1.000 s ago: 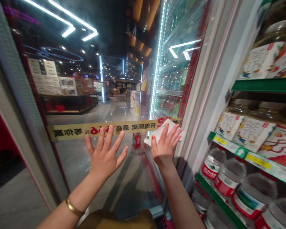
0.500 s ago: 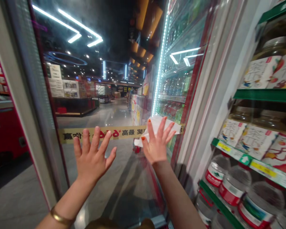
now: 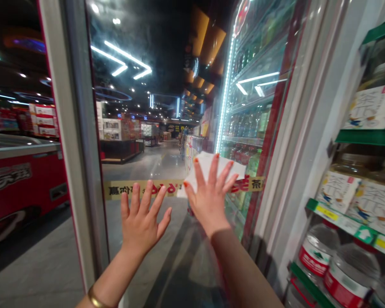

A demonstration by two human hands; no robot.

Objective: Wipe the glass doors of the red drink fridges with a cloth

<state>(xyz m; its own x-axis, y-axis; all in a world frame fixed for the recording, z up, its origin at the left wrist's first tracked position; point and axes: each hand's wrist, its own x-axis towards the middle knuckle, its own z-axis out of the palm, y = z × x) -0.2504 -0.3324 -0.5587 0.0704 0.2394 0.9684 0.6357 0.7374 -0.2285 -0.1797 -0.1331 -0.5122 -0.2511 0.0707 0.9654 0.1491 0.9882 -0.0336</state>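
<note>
A glass door with a pale frame stands in front of me. A yellow strip with mirrored red and black characters runs across the pane. My right hand, fingers spread and nails orange, lies flat over a white wipe, pressing it to the glass; I cannot tell whether it is paper or cloth. The wipe covers part of the strip. My left hand is open, palm toward the pane, its fingertips over the strip's lower left part. Whether that hand touches the glass is unclear. A gold bangle circles the left wrist.
Close on the right, shelves with green edges hold boxed jars and large water bottles. Past the frame at left is a red chest freezer. A lit shop aisle shows through the glass.
My view has turned left, showing more of the red freezer. The right hand and wipe have slid left along the strip, uncovering its right end. The left hand stays spread.
</note>
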